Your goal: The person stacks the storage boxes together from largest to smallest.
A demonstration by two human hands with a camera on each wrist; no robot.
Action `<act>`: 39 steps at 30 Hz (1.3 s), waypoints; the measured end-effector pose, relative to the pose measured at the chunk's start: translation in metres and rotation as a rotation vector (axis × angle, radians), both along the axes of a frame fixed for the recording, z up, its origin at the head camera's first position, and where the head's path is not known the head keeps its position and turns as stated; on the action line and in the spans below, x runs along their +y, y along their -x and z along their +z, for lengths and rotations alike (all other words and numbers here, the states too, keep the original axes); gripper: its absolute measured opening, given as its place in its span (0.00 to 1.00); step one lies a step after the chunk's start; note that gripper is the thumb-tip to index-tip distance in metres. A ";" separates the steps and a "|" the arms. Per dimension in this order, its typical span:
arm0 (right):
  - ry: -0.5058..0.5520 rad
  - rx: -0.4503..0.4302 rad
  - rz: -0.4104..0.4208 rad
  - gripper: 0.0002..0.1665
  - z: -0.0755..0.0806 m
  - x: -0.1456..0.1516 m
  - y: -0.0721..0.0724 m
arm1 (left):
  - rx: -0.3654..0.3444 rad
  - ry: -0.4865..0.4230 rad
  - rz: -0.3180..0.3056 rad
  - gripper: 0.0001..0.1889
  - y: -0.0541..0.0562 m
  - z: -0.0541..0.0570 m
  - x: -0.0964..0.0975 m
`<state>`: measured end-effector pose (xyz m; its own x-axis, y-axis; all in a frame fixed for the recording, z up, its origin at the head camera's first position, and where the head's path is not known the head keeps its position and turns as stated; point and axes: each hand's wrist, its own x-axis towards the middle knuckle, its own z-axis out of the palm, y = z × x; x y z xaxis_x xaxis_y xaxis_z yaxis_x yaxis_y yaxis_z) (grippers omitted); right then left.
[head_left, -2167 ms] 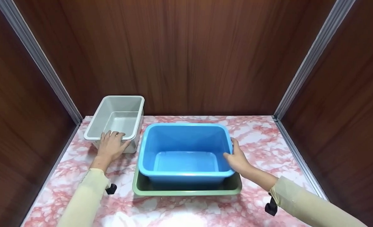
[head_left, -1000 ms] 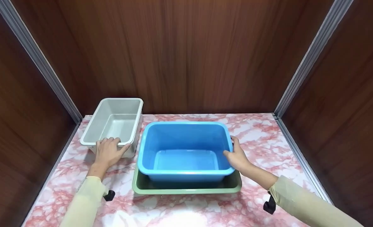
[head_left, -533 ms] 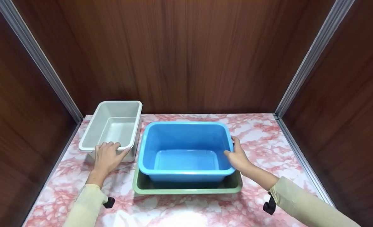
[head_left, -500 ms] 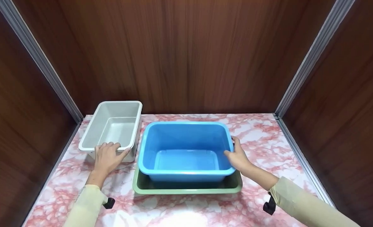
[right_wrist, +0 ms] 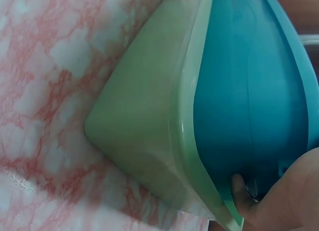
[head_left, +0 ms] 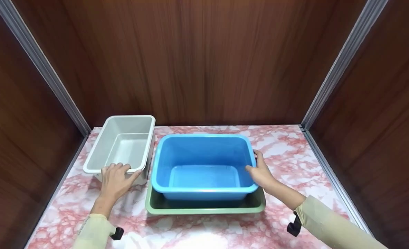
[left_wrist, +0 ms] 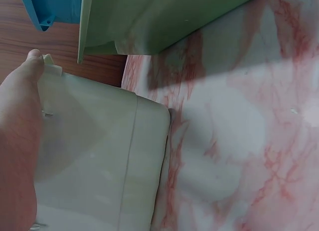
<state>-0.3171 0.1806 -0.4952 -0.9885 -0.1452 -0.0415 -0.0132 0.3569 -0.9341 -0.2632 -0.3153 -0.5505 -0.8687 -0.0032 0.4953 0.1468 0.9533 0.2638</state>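
Blue tub (head_left: pixel 203 152) gripped in my right hand (head_left: pixel 261 174) sat partly inside green tub (head_left: pixel 205 210); my left hand (head_left: pixel 114 182) gripped grey tub (head_left: pixel 130 124).

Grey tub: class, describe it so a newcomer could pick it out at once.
On the marbled table, look toward the far left corner. There the left hand grips the near rim of the grey tub. Unlike the blue tub, which sits in the green tub, it has its narrow end facing the viewer.
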 end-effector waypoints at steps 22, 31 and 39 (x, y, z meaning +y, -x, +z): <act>0.000 -0.044 -0.008 0.40 0.000 0.001 0.001 | 0.016 0.006 0.000 0.24 -0.030 -0.003 0.003; -0.009 -0.056 -0.001 0.39 0.001 0.002 0.001 | 0.025 0.001 0.008 0.22 -0.038 -0.005 0.006; -0.014 -0.038 -0.007 0.39 0.000 0.002 0.002 | 0.000 0.016 0.014 0.24 -0.049 -0.005 0.007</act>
